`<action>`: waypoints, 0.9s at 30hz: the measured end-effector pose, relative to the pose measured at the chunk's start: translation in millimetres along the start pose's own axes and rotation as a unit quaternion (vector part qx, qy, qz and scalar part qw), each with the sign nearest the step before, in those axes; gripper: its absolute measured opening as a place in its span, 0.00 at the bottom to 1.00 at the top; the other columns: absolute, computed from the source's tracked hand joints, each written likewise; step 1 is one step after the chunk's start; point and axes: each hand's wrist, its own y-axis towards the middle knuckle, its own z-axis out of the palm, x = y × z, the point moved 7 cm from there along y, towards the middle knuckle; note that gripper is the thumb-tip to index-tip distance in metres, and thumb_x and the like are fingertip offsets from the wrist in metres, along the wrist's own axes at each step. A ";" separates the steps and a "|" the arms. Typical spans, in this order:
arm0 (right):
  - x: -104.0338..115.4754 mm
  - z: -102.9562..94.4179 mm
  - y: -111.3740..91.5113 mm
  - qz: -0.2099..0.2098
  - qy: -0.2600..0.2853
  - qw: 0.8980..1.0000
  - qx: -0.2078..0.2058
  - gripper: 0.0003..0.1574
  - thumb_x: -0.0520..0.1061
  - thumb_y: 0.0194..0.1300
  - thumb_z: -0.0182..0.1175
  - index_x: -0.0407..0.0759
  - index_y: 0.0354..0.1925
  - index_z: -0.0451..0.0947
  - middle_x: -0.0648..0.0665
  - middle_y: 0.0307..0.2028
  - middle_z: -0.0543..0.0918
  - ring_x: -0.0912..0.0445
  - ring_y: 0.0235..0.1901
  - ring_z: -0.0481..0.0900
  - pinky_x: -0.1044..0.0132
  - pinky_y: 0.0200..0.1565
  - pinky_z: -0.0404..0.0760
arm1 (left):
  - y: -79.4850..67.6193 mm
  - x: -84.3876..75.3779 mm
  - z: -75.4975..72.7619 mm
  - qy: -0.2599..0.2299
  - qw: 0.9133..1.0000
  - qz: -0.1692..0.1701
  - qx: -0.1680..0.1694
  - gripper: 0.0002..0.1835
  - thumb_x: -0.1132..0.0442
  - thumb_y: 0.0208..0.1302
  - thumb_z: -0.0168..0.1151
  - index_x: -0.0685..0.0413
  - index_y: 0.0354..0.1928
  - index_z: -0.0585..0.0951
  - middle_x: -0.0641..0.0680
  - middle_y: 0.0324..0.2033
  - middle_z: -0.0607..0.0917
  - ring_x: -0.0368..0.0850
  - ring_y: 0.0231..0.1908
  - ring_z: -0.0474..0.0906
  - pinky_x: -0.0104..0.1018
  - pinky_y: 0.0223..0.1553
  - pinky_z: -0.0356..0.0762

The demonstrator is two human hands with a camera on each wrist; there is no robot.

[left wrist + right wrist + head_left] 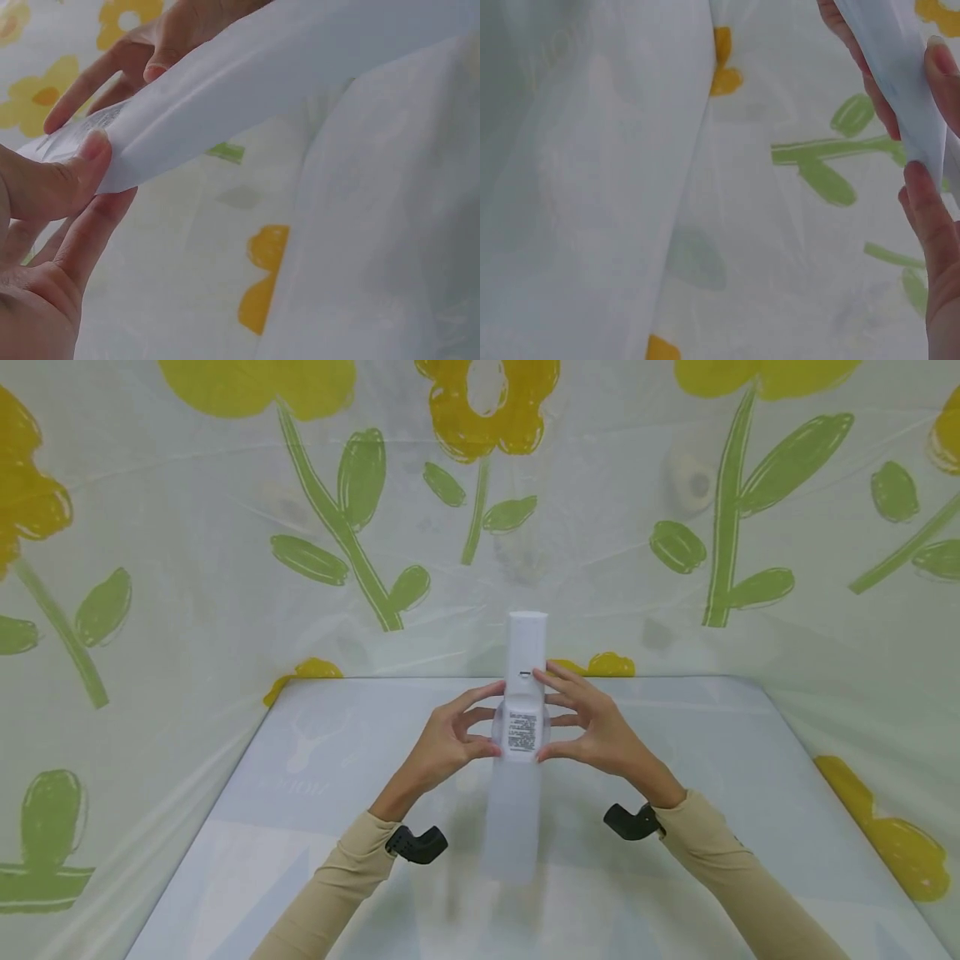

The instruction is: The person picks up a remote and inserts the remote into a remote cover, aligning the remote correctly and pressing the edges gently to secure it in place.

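Between both hands stands a long white device (527,647) with a small port on its upper body and a printed label (522,731) below that. A clear rounded part bulges beside the label. Under it a long, flat whitish section (513,822) extends toward me. My left hand (450,735) grips the device's left side, thumb near the label's lower end. Opposite it, my right hand (596,727) holds the right side, its index finger up beside the port. The left wrist view shows the left thumb (71,176) pressing along the edge of the white body.
A pale table (360,827) with faint printed marks lies beneath the hands. Behind it hangs a whitish curtain (600,527) patterned with yellow flowers and green leaves. Each sleeve cuff carries a black wrist camera (416,845).
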 end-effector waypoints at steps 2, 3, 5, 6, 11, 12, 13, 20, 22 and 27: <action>0.5 -0.7 0.1 -0.001 -0.012 1.000 -0.003 0.57 0.32 0.33 0.72 0.36 0.62 0.57 0.41 0.65 0.53 0.43 0.51 0.70 0.59 0.40 0.78 | 0.3 3.3 -0.7 -0.011 1.000 0.006 0.000 0.40 0.83 0.43 0.60 0.56 0.62 0.63 0.51 0.61 0.63 0.56 0.54 0.67 0.46 0.39 0.76; 1.0 -1.1 0.2 -0.001 -0.020 1.000 -0.003 0.57 0.33 0.33 0.72 0.36 0.62 0.57 0.41 0.65 0.53 0.44 0.51 0.71 0.59 0.39 0.78 | 0.6 5.5 -1.0 -0.017 1.000 0.007 0.000 0.40 0.83 0.44 0.61 0.55 0.62 0.63 0.50 0.61 0.63 0.55 0.54 0.67 0.46 0.40 0.76; 2.3 -1.4 0.0 0.001 -0.036 0.999 -0.001 0.57 0.34 0.34 0.72 0.38 0.63 0.57 0.42 0.65 0.53 0.45 0.48 0.73 0.59 0.37 0.79 | 1.0 10.4 -1.4 -0.025 1.000 0.009 0.001 0.40 0.83 0.44 0.61 0.53 0.62 0.63 0.50 0.61 0.63 0.54 0.54 0.67 0.46 0.40 0.76; 2.8 -1.5 0.0 0.004 -0.042 0.999 0.001 0.57 0.35 0.34 0.72 0.38 0.63 0.57 0.43 0.65 0.52 0.46 0.47 0.74 0.60 0.35 0.80 | 1.4 12.6 -1.6 -0.029 1.000 0.010 0.000 0.40 0.82 0.44 0.61 0.52 0.62 0.63 0.51 0.61 0.63 0.53 0.54 0.67 0.46 0.40 0.76; 5.6 0.5 0.5 0.014 -0.036 0.999 0.020 0.57 0.34 0.37 0.71 0.38 0.64 0.54 0.42 0.66 0.49 0.47 0.38 0.77 0.61 0.30 0.80 | 1.8 13.8 -1.7 -0.038 0.999 0.012 -0.003 0.41 0.83 0.43 0.62 0.52 0.62 0.63 0.55 0.58 0.65 0.55 0.52 0.69 0.46 0.41 0.76; 5.9 0.9 0.7 0.016 -0.031 0.999 0.022 0.57 0.34 0.37 0.71 0.38 0.64 0.53 0.42 0.66 0.48 0.47 0.37 0.77 0.62 0.30 0.80 | 1.9 12.0 -1.4 -0.035 0.999 0.011 -0.004 0.41 0.83 0.43 0.61 0.52 0.62 0.62 0.55 0.57 0.66 0.56 0.51 0.69 0.46 0.42 0.75; 6.0 1.0 0.8 0.018 -0.025 0.999 0.024 0.57 0.33 0.38 0.70 0.38 0.64 0.52 0.42 0.66 0.48 0.46 0.37 0.77 0.62 0.30 0.80 | 1.8 9.5 -1.0 -0.028 1.000 0.010 -0.005 0.41 0.83 0.43 0.61 0.53 0.62 0.62 0.56 0.57 0.67 0.56 0.51 0.70 0.46 0.42 0.75; 4.5 -0.9 0.3 0.028 0.018 0.999 0.034 0.58 0.29 0.39 0.68 0.37 0.65 0.49 0.44 0.67 0.45 0.43 0.39 0.76 0.58 0.36 0.79 | 4.1 -4.4 3.3 0.022 1.000 0.006 -0.005 0.41 0.82 0.43 0.62 0.56 0.62 0.61 0.53 0.58 0.65 0.56 0.53 0.68 0.45 0.41 0.76; 3.9 -0.9 0.6 0.031 0.020 0.999 0.040 0.58 0.29 0.40 0.68 0.38 0.66 0.48 0.44 0.67 0.44 0.43 0.40 0.75 0.58 0.39 0.79 | 4.6 -5.3 3.8 0.017 1.000 0.004 -0.004 0.42 0.83 0.43 0.61 0.56 0.62 0.60 0.52 0.60 0.62 0.55 0.54 0.67 0.44 0.40 0.77; 1.4 -0.8 1.0 0.040 0.019 0.998 0.047 0.58 0.29 0.41 0.67 0.39 0.66 0.46 0.46 0.67 0.43 0.43 0.42 0.75 0.60 0.41 0.78 | 7.0 -6.6 4.1 0.025 1.000 0.011 -0.001 0.45 0.82 0.42 0.62 0.54 0.64 0.56 0.49 0.63 0.57 0.55 0.55 0.66 0.43 0.38 0.77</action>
